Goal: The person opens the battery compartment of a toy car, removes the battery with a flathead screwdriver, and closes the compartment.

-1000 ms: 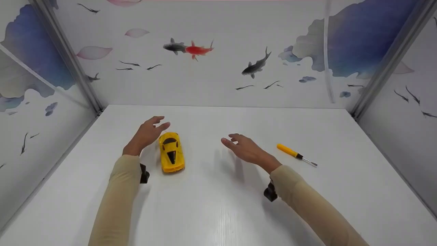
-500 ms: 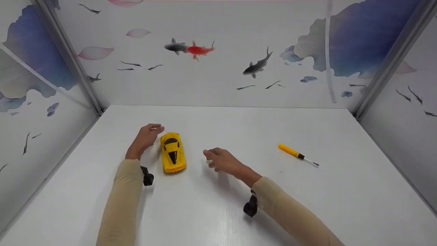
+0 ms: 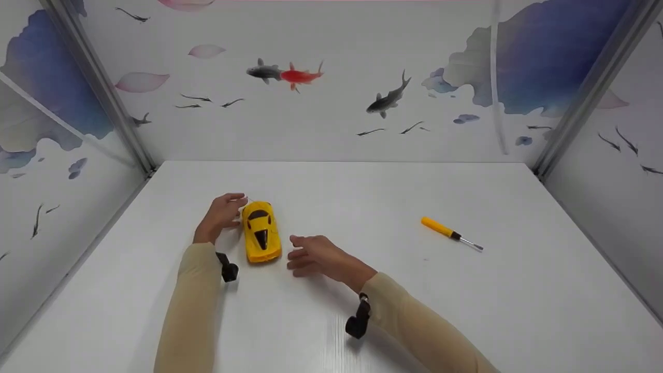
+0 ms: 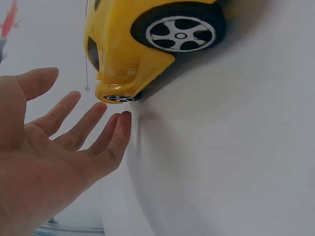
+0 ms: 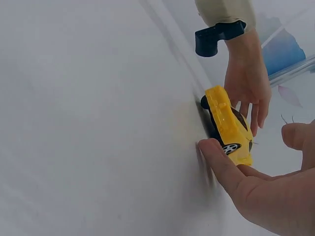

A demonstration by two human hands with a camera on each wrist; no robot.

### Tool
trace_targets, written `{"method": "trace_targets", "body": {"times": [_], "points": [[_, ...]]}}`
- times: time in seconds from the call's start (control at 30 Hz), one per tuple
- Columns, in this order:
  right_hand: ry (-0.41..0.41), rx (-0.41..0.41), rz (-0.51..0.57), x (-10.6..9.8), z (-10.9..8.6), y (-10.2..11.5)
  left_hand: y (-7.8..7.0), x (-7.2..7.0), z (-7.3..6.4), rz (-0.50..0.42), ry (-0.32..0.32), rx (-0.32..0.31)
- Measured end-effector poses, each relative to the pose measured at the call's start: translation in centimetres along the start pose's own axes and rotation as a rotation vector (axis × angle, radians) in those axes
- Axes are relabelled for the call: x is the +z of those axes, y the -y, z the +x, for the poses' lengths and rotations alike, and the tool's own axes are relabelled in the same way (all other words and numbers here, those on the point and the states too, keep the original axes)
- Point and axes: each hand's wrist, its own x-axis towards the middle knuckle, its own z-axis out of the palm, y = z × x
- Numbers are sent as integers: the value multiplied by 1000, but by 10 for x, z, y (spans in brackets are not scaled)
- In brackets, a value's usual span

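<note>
A yellow toy car (image 3: 262, 233) with dark windows and a thin antenna stands on the white table, left of the middle in the head view. My left hand (image 3: 221, 215) is at the car's left side, its fingers relaxed and spread near the front end. In the left wrist view the fingertips lie just short of the car (image 4: 115, 49), the palm turned toward it. My right hand (image 3: 321, 259) hovers low to the right of the car's rear, fingers loosely bent and holding nothing. The right wrist view has the index finger (image 5: 219, 160) overlapping the car's wheel.
A screwdriver (image 3: 450, 234) with a yellow handle lies on the table (image 3: 518, 300) to the right. White panels painted with fish and leaves stand at the back (image 3: 331, 129) and both sides. Small black cameras (image 3: 357, 321) hang from the wrists.
My right hand has moved left and nearer, toward the car's rear. The left hand has come down beside the car's left side. The car and screwdriver stay in place.
</note>
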Motion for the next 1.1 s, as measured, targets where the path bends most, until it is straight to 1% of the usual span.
{"method": "trace_targets", "body": {"times": [0.2, 0.3, 0.4, 0.57, 0.67, 0.77, 0.9, 1.03, 1.1], "points": [[54, 59, 207, 9, 6, -3, 3, 3, 0, -11, 11, -5], [59, 83, 273, 13, 10, -4, 3, 5, -2, -11, 15, -1], [45, 101, 308, 18, 13, -3, 3, 7, -2, 3, 20, 1], [43, 97, 310, 22, 17, -2, 0, 10, 3, 36, -2, -12], [51, 85, 295, 23, 18, -3, 1, 11, 5, 46, -29, -42], [49, 75, 278, 23, 18, -4, 2, 11, 5, 53, -47, -56], [44, 63, 278, 23, 18, -5, 2, 11, 1, 50, -55, -39], [30, 49, 287, 23, 16, -5, 2, 8, -5, 15, -43, -13], [15, 43, 282, 24, 14, -5, 1, 7, -7, 15, -32, -4]]}}
